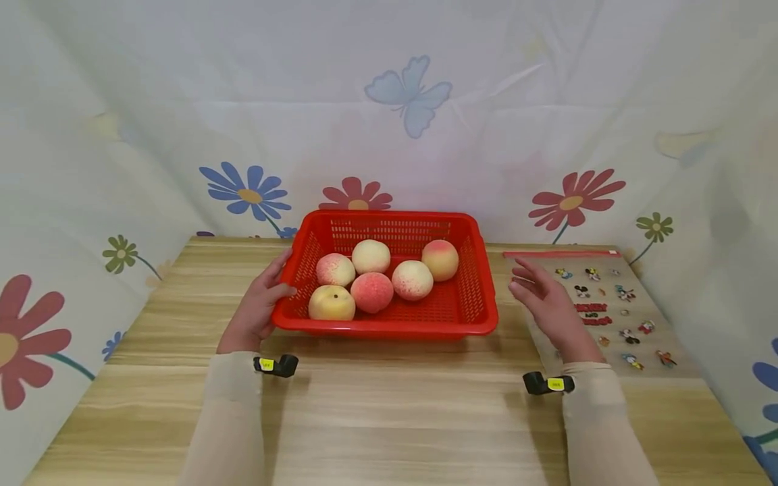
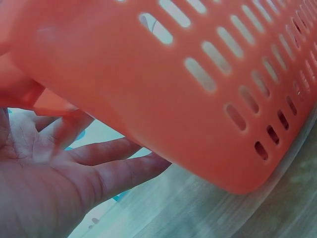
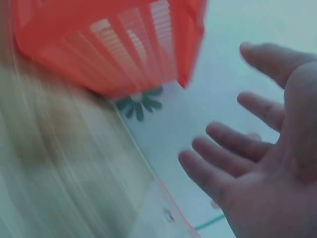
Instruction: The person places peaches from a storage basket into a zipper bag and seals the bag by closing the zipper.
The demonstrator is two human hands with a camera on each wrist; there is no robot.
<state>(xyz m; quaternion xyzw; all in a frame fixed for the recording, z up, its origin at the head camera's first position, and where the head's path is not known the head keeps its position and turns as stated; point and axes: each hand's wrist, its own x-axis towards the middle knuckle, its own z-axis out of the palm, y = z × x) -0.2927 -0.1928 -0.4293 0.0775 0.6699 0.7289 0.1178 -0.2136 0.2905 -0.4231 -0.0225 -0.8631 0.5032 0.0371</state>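
Note:
A red plastic basket (image 1: 389,329) with slotted walls stands on the wooden table. Inside it lie several peaches, among them a yellow one (image 1: 331,304), a deep pink one (image 1: 372,292) and a pale speckled one (image 1: 412,280). My left hand (image 1: 260,302) is at the basket's left side, its thumb over the rim and its other fingers fairly straight along the outer wall. In the left wrist view, the basket hides some fingertips. My right hand (image 1: 550,307) is apart from the basket's right side, fingers spread and holding nothing.
A clear zip bag (image 1: 647,283) with cartoon prints and a red zip strip lies flat on the table (image 1: 389,418) at right, partly beneath my right hand and forearm. A flower-printed cloth (image 1: 304,121) hangs behind and beside the table.

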